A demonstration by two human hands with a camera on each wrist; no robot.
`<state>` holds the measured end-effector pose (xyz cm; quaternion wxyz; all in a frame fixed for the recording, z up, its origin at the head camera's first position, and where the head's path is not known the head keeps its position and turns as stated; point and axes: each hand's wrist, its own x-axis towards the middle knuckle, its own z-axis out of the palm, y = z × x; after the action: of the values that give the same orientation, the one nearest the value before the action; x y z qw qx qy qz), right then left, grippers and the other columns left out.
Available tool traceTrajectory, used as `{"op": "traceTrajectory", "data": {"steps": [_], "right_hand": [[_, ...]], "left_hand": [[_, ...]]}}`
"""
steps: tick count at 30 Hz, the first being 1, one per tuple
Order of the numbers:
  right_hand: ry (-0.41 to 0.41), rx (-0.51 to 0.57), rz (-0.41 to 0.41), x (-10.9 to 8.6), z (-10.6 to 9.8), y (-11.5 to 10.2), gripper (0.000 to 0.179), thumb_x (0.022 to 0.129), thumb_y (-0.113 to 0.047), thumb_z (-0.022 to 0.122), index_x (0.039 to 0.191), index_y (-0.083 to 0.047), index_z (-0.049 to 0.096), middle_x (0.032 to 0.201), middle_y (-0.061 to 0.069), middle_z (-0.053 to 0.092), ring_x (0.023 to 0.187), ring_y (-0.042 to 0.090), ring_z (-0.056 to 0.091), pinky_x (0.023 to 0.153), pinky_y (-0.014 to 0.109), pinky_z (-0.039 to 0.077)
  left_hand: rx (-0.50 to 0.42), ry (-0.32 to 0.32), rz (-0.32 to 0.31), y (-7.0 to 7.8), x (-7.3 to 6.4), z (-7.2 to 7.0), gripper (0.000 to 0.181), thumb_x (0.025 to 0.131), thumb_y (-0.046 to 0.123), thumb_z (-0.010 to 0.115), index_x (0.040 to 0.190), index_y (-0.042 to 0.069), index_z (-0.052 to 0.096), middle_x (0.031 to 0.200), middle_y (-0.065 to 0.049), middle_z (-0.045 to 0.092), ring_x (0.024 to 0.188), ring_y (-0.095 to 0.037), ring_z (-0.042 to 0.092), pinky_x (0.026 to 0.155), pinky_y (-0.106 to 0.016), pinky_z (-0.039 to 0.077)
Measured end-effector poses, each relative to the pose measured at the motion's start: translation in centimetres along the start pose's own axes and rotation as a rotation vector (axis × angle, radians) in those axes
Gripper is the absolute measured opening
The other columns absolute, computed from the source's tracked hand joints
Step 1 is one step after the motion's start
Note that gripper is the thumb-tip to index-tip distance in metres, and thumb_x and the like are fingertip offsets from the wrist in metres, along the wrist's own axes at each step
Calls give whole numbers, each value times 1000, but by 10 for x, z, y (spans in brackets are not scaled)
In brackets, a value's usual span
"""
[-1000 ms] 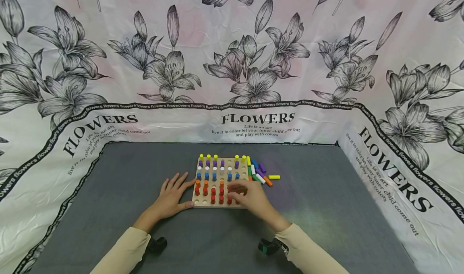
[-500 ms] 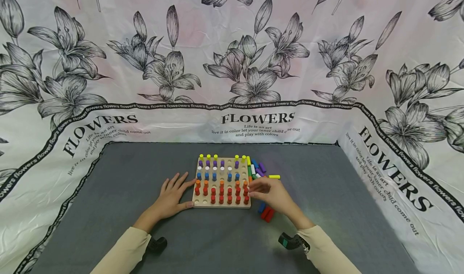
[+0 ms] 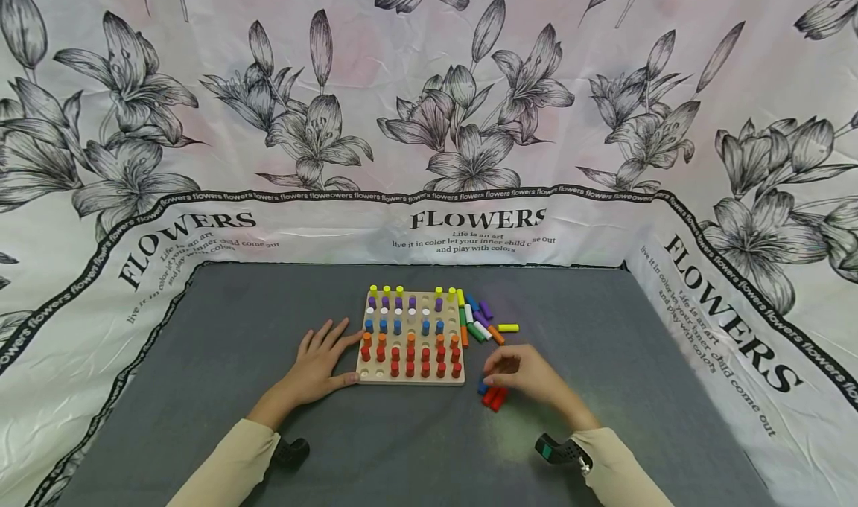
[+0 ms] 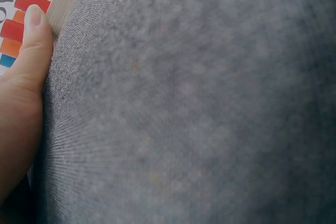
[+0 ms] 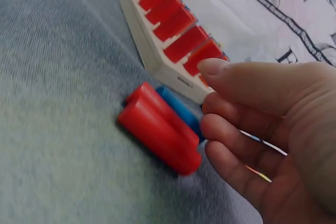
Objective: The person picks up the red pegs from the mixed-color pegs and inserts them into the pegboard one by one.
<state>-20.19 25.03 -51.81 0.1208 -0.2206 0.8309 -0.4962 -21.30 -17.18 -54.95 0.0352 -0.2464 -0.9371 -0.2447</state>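
A pale wooden peg board (image 3: 377,379) carries rows of yellow, purple, white, blue, orange and red pegs. My left hand (image 3: 313,367) lies spread on the table at the board's left side, thumb and index fingertip right at its edge. In the left wrist view the left thumb (image 4: 34,45) points up beside the red pegs. My right hand (image 3: 526,373) hovers over two loose red pegs (image 5: 157,129) and a blue peg (image 5: 178,109) by the board's front right corner. Its fingers are loosely bent with a gap to the thumb, and nothing shows between them.
Loose green, white, purple, orange and blue pegs lie along the board's right side, with a yellow peg (image 3: 508,328) farther right. A grey cloth (image 3: 221,328) covers the table. Flower-printed fabric (image 3: 322,228) hangs behind and at both sides.
My right hand has moved from over the board's front rows rightward and toward me, to the loose red pegs. Red pegs at the front right are uncovered. My left hand has stayed put.
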Motion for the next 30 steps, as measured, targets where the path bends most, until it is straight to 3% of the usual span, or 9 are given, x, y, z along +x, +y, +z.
{"op": "traceTrajectory", "data": {"steps": [9, 17, 30], "right_hand": [[-110, -24, 72, -5, -4, 7, 15, 85, -17, 78, 98, -12, 73, 91, 10, 73, 76, 6, 66, 67, 24, 54], [-132, -8, 85, -4, -3, 9, 16, 85, -16, 78, 99, -12, 74, 91, 10, 73, 76, 6, 65, 67, 22, 53], [-171, -48, 34, -3, -4, 9, 17, 85, -19, 78, 101, -13, 76, 99, 10, 72, 79, 3, 67, 70, 23, 56]], "left_hand": [[26, -41, -37, 4, 2, -3, 77, 87, 48, 71, 152, 20, 41, 163, -19, 26, 149, -50, 19, 113, -74, 11], [30, -51, -45, 3, 2, -3, 78, 86, 48, 71, 152, 21, 40, 163, -19, 25, 150, -50, 18, 114, -74, 11], [27, -58, -58, 0, 2, 1, 78, 87, 49, 71, 153, 22, 39, 164, -17, 24, 151, -48, 16, 115, -73, 9]]}}
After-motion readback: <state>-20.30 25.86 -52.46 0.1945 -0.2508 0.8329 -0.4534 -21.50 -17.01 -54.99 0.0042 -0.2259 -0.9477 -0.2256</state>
